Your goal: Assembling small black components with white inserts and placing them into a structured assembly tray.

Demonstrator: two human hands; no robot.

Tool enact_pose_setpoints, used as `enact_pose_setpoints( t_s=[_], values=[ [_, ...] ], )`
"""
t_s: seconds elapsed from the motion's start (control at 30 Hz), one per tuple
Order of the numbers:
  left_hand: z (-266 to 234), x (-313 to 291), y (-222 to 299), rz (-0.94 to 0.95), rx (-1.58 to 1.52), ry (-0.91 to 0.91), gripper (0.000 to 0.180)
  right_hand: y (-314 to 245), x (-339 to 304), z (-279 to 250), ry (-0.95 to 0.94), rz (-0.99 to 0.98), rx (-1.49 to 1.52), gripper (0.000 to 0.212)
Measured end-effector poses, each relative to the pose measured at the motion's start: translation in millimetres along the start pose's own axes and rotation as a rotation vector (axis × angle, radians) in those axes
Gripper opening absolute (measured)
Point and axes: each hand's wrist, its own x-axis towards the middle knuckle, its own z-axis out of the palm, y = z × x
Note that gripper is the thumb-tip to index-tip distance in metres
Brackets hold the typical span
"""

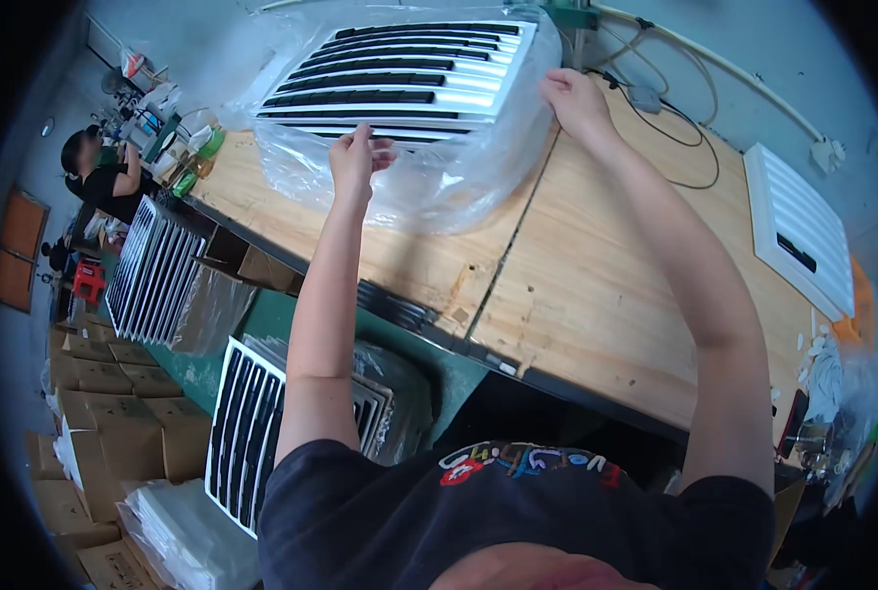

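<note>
A white slatted tray (510, 74) holding rows of long black strips (399, 81) lies on the far part of the wooden table. Clear plastic wrap (414, 192) spreads under it and bunches around its edges. At the tray's near edge is my left hand (355, 159), thumb and forefinger pinched together at the plastic and the other fingers loosely curled. My right hand (576, 103) is closed in a pinch on the plastic at the tray's right side, its fingertips partly hidden.
Another white slatted tray (801, 226) with one short black piece sits on the table (616, 265) at right. A black cable (699, 182) runs behind. Filled trays (153, 270) stand at left, near cardboard boxes (129, 433). A person (109, 177) works at far left.
</note>
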Motion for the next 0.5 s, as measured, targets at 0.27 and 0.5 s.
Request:
enact_pose_setpoints(
  t_s=[0.27, 0.5],
  values=[
    [-31.2, 68.3, 27.6, -0.318, 0.12, -0.16, 0.033, 50.6, 140.0, 62.2, 0.073, 0.334, -0.121, 0.026],
    [-45.6, 86.6, 21.2, -0.381, 0.063, -0.153, 0.026, 62.3, 170.0, 88.8, 0.091, 0.505, 0.302, 0.032]
  ],
)
